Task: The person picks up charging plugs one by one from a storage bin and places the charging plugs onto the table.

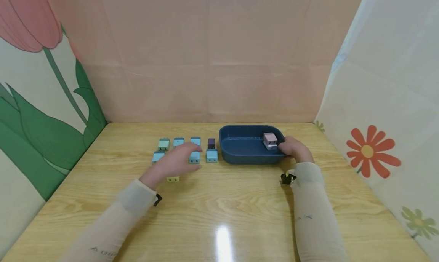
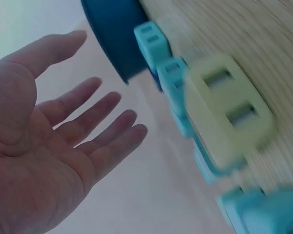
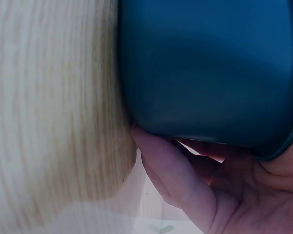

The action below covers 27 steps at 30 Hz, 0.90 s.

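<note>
My left hand point(image 1: 173, 161) hovers over a group of small two-slot blocks that look like USB chargers; in the left wrist view its fingers are spread and the palm holds nothing. Just below it lies a yellow charger point(image 1: 173, 179), partly covered by the hand in the head view. Around it are several light blue chargers point(image 1: 212, 156), a green charger point(image 1: 164, 144) and a dark purple one point(image 1: 211, 143). My right hand point(image 1: 297, 149) grips the right end of a dark blue tub point(image 1: 253, 159), thumb over the rim, fingers against the outer wall point(image 3: 205, 92).
Inside the tub, at its right end, a pink charger point(image 1: 269, 137) sits over a white one point(image 1: 271, 147). The wooden table point(image 1: 223, 201) meets a pink backdrop point(image 1: 205, 83) behind, with patterned sheets on both sides.
</note>
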Motion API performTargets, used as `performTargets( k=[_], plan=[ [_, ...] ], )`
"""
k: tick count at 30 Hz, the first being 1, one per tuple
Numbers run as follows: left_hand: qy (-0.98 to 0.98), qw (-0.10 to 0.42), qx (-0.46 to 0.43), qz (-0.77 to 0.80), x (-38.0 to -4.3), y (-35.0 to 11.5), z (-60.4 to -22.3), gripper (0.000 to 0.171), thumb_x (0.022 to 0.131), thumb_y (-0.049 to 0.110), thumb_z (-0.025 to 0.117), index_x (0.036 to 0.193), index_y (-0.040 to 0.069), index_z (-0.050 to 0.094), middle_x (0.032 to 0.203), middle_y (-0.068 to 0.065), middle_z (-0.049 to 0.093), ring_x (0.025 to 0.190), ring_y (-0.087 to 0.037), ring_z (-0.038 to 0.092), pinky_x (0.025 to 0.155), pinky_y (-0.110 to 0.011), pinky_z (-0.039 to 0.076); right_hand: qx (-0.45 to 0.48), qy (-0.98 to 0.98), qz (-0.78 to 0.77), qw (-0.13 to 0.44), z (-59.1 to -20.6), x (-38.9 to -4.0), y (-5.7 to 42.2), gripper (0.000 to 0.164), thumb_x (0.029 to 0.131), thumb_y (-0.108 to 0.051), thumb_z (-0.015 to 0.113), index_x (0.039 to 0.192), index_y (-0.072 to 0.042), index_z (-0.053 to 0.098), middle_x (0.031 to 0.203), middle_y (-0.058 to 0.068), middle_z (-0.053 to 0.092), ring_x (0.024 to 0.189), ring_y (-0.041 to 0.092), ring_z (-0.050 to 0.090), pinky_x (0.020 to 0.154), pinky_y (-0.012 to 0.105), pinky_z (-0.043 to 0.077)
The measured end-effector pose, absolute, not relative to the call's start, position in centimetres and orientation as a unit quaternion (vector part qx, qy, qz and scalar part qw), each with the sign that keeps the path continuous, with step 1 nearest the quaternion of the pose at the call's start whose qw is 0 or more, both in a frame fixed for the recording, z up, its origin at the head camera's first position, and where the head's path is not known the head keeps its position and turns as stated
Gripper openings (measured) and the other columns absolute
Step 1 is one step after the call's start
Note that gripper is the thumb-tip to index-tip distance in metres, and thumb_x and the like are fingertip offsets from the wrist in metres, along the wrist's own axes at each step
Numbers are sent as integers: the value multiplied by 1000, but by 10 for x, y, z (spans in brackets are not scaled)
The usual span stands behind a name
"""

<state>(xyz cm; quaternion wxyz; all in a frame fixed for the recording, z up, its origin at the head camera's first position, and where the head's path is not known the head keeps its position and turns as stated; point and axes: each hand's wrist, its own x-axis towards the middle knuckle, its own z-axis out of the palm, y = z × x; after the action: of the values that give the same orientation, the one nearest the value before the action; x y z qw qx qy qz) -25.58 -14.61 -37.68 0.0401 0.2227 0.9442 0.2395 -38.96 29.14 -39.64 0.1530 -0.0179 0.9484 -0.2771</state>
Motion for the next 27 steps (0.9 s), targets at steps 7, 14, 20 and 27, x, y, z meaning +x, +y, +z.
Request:
performTargets(
  k=[7, 14, 20, 27],
  plan=[
    [934, 19, 258, 247, -262, -84, -366, 72, 103, 34, 76, 166, 16, 44, 171, -7, 47, 154, -29, 53, 123, -51, 51, -19, 950, -276, 144, -394, -388, 295, 41, 93, -7, 45, 123, 17, 59, 117, 28, 65, 91, 30, 68, 72, 31, 61],
    [919, 18, 295, 260, -277, -19, -361, 69, 106, 36, 72, 167, 19, 42, 173, -3, 43, 156, -23, 50, 125, -44, 50, -14, 949, -276, 151, -398, -391, 299, 39, 94, -8, 46, 121, 16, 61, 114, 26, 66, 90, 30, 68, 76, 33, 61],
    [916, 28, 287, 278, -303, 33, -376, 69, 108, 45, 67, 167, 23, 40, 174, -1, 41, 158, -24, 47, 124, -45, 50, -4, 948, -276, 162, -400, -390, 301, 42, 98, -10, 47, 127, 18, 59, 115, 27, 67, 94, 32, 68, 81, 34, 57],
    [930, 15, 244, 274, -333, 86, -391, 62, 111, 43, 61, 166, 24, 40, 171, 0, 41, 149, -22, 51, 114, -37, 55, -34, 955, -260, 142, -401, -388, 304, 36, 96, -11, 50, 116, 15, 64, 106, 23, 69, 91, 32, 66, 78, 33, 54]
  ],
)
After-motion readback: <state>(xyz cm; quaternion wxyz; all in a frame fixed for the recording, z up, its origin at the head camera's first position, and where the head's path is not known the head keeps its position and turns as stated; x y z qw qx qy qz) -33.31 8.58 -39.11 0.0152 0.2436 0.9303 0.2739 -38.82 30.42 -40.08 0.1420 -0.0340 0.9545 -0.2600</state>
